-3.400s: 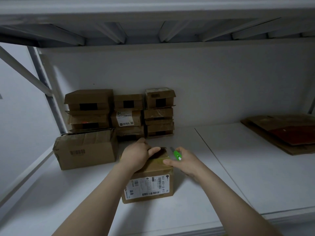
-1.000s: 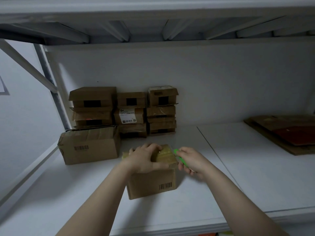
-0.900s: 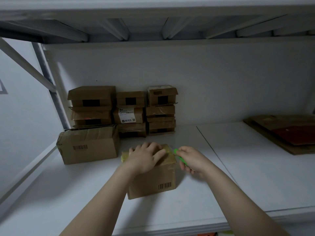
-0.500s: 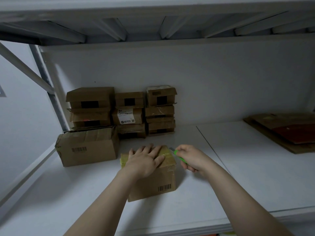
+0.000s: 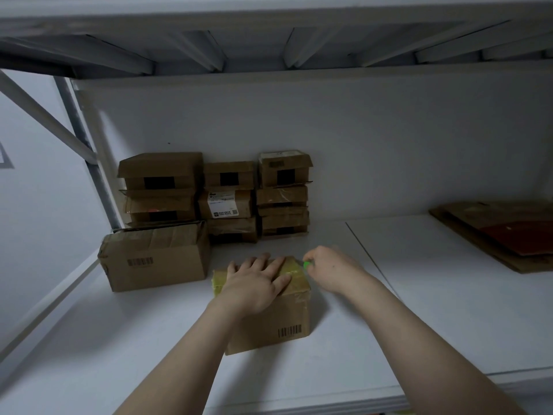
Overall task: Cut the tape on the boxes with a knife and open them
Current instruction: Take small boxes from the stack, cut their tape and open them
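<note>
A small brown cardboard box (image 5: 278,322) with yellowish tape over its top and a barcode on its near face stands on the white shelf (image 5: 389,310) in front of me. My left hand (image 5: 254,283) lies flat on the box's top with its fingers spread. My right hand (image 5: 332,271) is at the box's far right top corner and grips a green-handled knife (image 5: 306,265). Only the green end shows at the taped edge; the blade is hidden.
A larger taped box (image 5: 155,256) sits to the left. Stacks of small boxes (image 5: 230,202) stand against the back wall behind it. Flattened cardboard (image 5: 502,232) lies at the far right. An upper shelf (image 5: 269,34) hangs close overhead, and a diagonal brace (image 5: 45,118) is on the left.
The box has been turned, so its barcode face is toward me instead of the shipping label. My left hand went from gripping the top to lying flat. My right hand shifted slightly back along the right edge.
</note>
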